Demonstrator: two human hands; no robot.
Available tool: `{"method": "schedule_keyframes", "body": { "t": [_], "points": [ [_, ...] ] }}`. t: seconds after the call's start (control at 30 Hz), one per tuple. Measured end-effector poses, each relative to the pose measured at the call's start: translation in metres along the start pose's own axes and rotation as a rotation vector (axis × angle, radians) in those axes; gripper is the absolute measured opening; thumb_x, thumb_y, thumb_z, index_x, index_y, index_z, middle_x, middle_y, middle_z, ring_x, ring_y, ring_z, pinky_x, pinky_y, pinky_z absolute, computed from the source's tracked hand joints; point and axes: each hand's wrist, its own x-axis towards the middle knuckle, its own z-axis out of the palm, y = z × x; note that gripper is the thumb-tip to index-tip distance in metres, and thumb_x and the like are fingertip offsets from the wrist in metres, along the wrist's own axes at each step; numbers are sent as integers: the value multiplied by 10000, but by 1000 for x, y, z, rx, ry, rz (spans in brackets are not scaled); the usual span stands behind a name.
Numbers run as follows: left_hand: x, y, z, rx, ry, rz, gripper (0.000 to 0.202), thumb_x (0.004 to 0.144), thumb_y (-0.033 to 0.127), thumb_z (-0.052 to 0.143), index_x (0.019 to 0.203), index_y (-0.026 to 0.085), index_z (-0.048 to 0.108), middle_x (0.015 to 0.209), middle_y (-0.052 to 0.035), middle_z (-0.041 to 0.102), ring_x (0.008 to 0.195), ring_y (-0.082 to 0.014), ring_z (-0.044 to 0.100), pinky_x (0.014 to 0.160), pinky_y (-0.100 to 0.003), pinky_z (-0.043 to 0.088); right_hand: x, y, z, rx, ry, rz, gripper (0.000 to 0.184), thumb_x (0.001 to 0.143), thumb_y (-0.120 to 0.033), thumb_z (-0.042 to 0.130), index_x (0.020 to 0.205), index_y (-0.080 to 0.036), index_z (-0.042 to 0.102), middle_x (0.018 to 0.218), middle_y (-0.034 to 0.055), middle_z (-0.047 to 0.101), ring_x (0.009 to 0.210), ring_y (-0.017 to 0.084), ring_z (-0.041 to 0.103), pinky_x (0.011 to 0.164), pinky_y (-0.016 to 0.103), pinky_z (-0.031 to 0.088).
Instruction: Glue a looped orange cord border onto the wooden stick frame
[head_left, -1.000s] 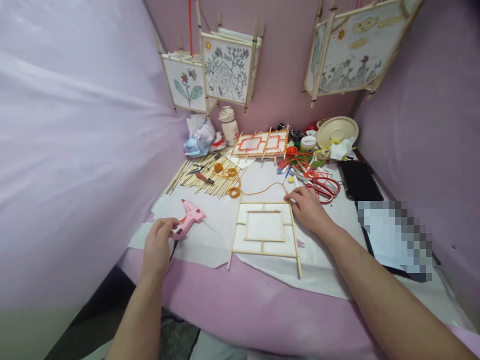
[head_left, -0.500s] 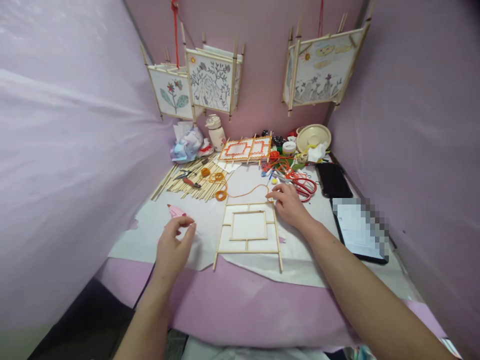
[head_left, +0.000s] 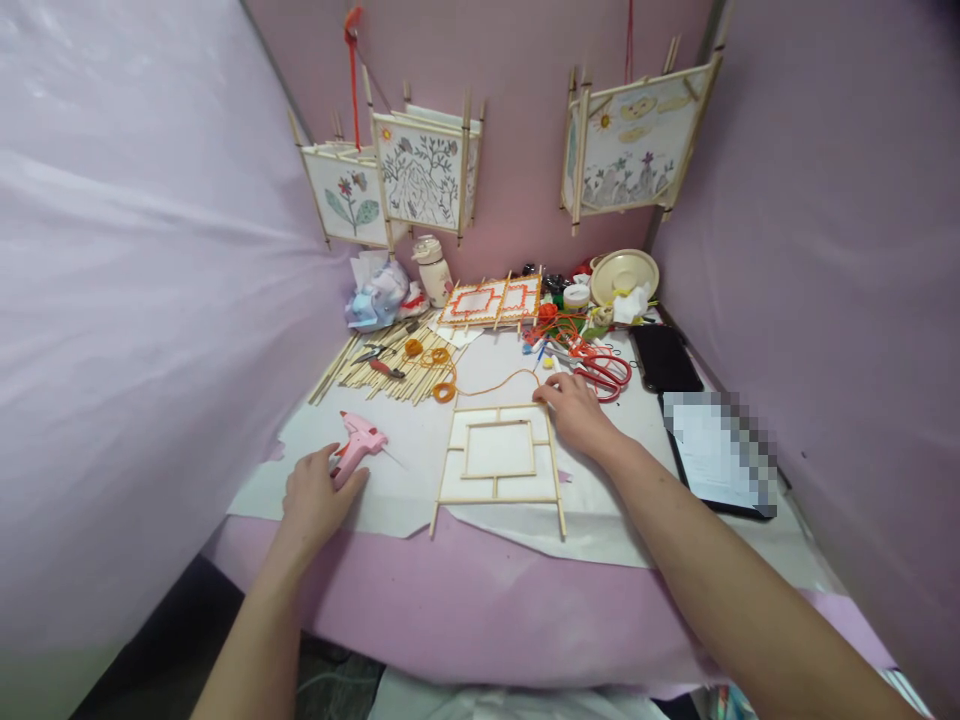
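My left hand (head_left: 319, 498) is at the handle end of a pink hot glue gun (head_left: 361, 440), thumb and fingers apart on either side of the handle. The gun lies on the paper, nozzle pointing away to the left. Pinched at the top right corner of a bamboo-stick frame (head_left: 501, 478), my right hand (head_left: 574, 405) holds the end of an orange cord (head_left: 495, 388). That frame lies flat, with a smaller rectangle of sticks inside it. From the fingertips the cord runs left to coiled loops (head_left: 444, 392).
Loose bamboo sticks (head_left: 420, 385) and pliers (head_left: 386, 369) lie behind the glue gun. Red-handled scissors (head_left: 611, 378), a phone (head_left: 666, 358) and a tablet (head_left: 716, 455) are on the right. A decorated panel (head_left: 491, 301) and a bottle (head_left: 432, 270) stand behind; lanterns (head_left: 420, 170) hang above.
My left hand has moved left and slightly down, from in front of the glue gun to around its handle, so more of the gun shows. My right hand stays at the frame corner.
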Motion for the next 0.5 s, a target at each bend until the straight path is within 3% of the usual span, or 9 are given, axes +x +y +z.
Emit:
{"method": "schedule_keyframes", "body": {
  "t": [0.33,0.5],
  "points": [
    [19,2,2,62,-53,29,706,809,543,412,1267,22,542,1087,-234,625,1020,-374,583,877,-451,446,2,4,2,8,22,9,356,851,-57,444,1060,-232,674,1155,116,547,1032,263,407,857,383,361],
    [30,5,-2,93,-87,107,590,836,581,337,979,101,650,917,-194,632,925,-363,586,812,-439,448,3,5,3,11,17,10,366,860,-52,432,1073,-228,672,1146,109,564,1036,257,410,861,376,361]
  ]
}}
